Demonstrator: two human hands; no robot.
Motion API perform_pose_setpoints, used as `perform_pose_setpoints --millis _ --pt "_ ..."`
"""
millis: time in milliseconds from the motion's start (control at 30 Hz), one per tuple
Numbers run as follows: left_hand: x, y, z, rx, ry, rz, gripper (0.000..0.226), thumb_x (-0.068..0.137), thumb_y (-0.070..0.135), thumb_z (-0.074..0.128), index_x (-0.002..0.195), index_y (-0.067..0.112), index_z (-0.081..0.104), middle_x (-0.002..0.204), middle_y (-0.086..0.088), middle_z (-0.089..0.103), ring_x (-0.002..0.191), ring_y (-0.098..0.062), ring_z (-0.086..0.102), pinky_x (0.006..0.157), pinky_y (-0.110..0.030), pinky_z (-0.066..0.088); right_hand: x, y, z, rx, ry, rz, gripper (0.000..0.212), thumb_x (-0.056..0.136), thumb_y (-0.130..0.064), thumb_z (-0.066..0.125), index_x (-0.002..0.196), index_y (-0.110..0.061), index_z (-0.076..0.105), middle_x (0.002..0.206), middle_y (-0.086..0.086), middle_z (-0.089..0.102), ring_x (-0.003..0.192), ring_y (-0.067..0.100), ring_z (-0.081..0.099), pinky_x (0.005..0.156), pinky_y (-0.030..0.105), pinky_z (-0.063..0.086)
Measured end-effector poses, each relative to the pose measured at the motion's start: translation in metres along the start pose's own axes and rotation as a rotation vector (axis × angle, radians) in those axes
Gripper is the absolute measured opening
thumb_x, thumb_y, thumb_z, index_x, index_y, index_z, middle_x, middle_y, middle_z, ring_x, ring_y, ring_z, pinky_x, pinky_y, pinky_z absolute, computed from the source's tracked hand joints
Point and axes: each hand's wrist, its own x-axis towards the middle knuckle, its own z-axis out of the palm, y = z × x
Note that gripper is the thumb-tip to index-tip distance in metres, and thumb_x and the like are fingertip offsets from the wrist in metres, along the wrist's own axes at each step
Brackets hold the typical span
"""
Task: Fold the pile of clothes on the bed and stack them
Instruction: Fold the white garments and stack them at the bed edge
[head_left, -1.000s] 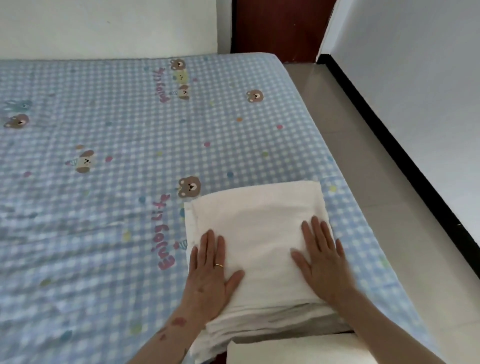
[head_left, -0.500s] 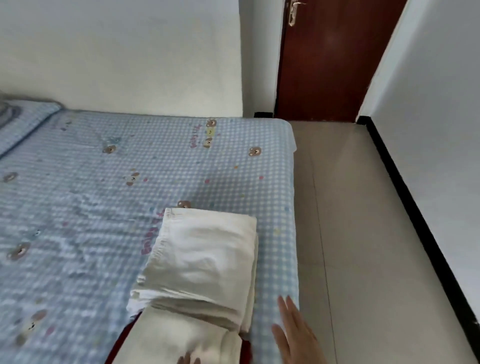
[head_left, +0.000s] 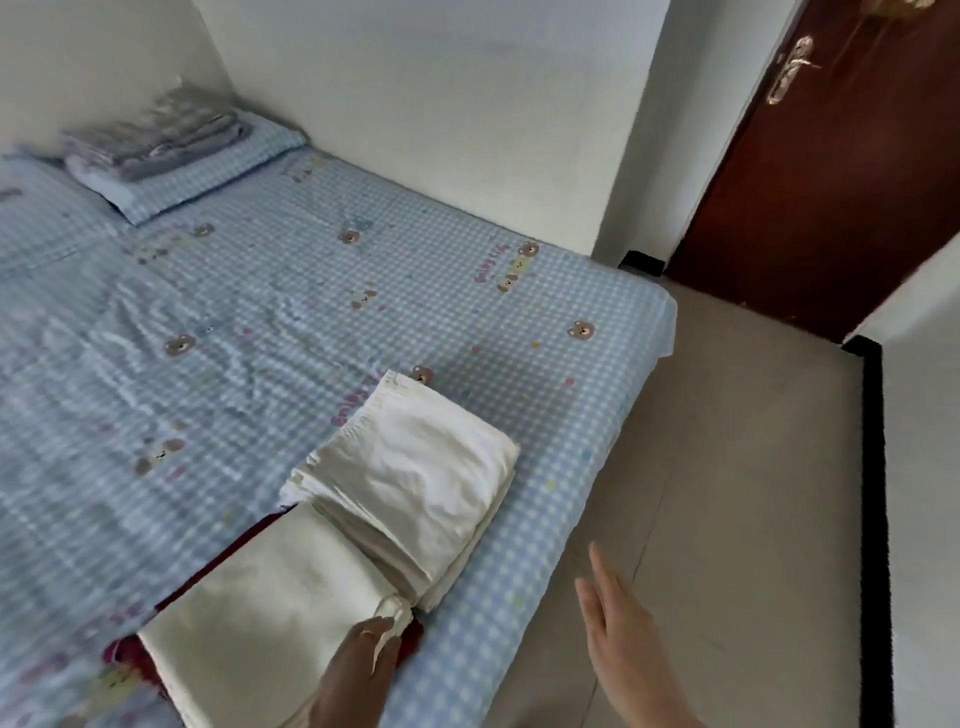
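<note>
Lower centre of the frame, a stack of folded cream cloth (head_left: 415, 478) lies on the checked bed (head_left: 260, 312). The left hand (head_left: 358, 670) pinches another cream fold's (head_left: 260, 613) corner; the right hand (head_left: 623, 634) hovers flat, released.

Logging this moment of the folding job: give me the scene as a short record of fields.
bed: blue checked sheet
folded white stack: on the sheet, near the bed's right edge
cream cloth: nearer, lying over a dark red garment
left hand: on the cream cloth's near corner
right hand: fingers straight, over the floor, holding nothing
pillow: far left, grey folded items on top
</note>
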Motion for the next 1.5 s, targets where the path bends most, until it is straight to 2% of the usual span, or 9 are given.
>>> perform_pose_setpoints --millis 167,367,567,800,933,1033,1267,1367,1500 --pt "0.040 0.037 0.019 -0.142 0.219 -0.099 0.019 0.091 0.008 0.056 0.109 0.009 0.064 0.110 -0.014 0.066 0.081 -0.013 0.060 0.066 0.002 0.038 0.100 -0.025 -0.002 -0.045 -0.180 -0.193 0.055 0.098 -0.045 0.026 0.150 -0.031 0.013 0.157 -0.011 0.014 0.142 0.001 0.016 0.117 0.025 0.019" --pt "0.098 0.085 0.045 -0.216 0.344 -0.322 0.039 0.093 0.013 0.054 0.129 -0.002 0.051 0.134 -0.021 0.050 0.124 -0.031 0.049 0.105 -0.034 0.035 0.212 -0.052 0.005 -0.278 -0.334 -0.288 0.059 0.099 -0.048 0.022 0.151 -0.027 0.003 0.159 -0.003 0.009 0.145 0.010 0.012 0.116 0.027 0.018" --pt "0.162 0.089 0.056 -0.337 0.487 -0.614 0.057 0.094 0.022 0.052 0.141 -0.004 0.033 0.145 -0.025 0.035 0.135 -0.036 0.031 0.112 -0.043 0.025 0.314 -0.085 0.065 -0.573 -0.406 -0.371 0.067 0.099 -0.050 0.023 0.151 -0.014 0.001 0.158 0.010 0.012 0.145 0.023 0.016 0.115 0.036 0.022" --pt "0.219 0.056 0.072 -0.472 0.621 -0.992 0.080 0.082 0.042 0.066 0.141 -0.001 0.034 0.139 -0.031 0.038 0.127 -0.044 0.038 0.106 -0.044 0.028 0.430 -0.067 0.159 -0.455 -0.684 -0.155 0.077 0.093 -0.053 0.043 0.149 -0.007 0.016 0.150 0.022 0.029 0.137 0.031 0.034 0.110 0.037 0.031" --pt "0.221 0.028 0.077 -0.583 0.614 -1.011 0.094 0.076 0.058 0.066 0.145 0.006 0.030 0.144 -0.022 0.039 0.129 -0.033 0.044 0.105 -0.034 0.033 0.459 -0.049 0.186 -0.195 -0.819 -0.074 0.055 0.082 -0.050 0.065 0.120 -0.011 0.055 0.119 0.013 0.063 0.108 0.022 0.061 0.095 0.032 0.049" --pt "0.218 0.018 0.081 -0.686 0.663 -0.983 0.100 0.067 0.058 0.074 0.143 0.007 0.033 0.143 -0.013 0.043 0.132 -0.025 0.041 0.110 -0.030 0.028 0.463 -0.049 0.194 -0.018 -0.897 -0.054 0.039 0.081 -0.041 0.069 0.111 -0.019 0.059 0.104 -0.001 0.069 0.086 0.001 0.064 0.069 0.011 0.050" --pt "0.221 0.008 0.082 -0.747 0.699 -0.920 0.103 0.060 0.058 0.077 0.143 0.014 0.035 0.141 -0.006 0.046 0.131 -0.021 0.042 0.112 -0.029 0.026 0.460 -0.053 0.199 0.103 -0.984 0.012 0.028 0.074 -0.039 0.074 0.097 -0.025 0.067 0.087 -0.014 0.073 0.079 -0.001 0.069 0.064 0.012 0.052" --pt "0.222 0.005 0.082 -0.800 0.687 -0.897 0.112 0.050 0.066 0.079 0.142 0.017 0.037 0.137 -0.004 0.051 0.128 -0.022 0.046 0.112 -0.036 0.031 0.463 -0.054 0.194 0.097 -0.988 0.046 0.027 0.076 -0.032 0.075 0.096 -0.013 0.071 0.088 0.001 0.075 0.084 0.014 0.071 0.077 0.027 0.056" --pt "0.223 0.016 0.092 -0.943 0.647 -0.851 0.117 0.040 0.064 0.083 0.139 0.017 0.041 0.126 -0.002 0.059 0.114 -0.021 0.057 0.105 -0.041 0.042 0.472 -0.061 0.175 0.094 -0.964 0.001 0.020 0.078 -0.026 0.075 0.091 -0.012 0.071 0.084 0.002 0.076 0.077 0.012 0.072 0.060 0.015 0.052"
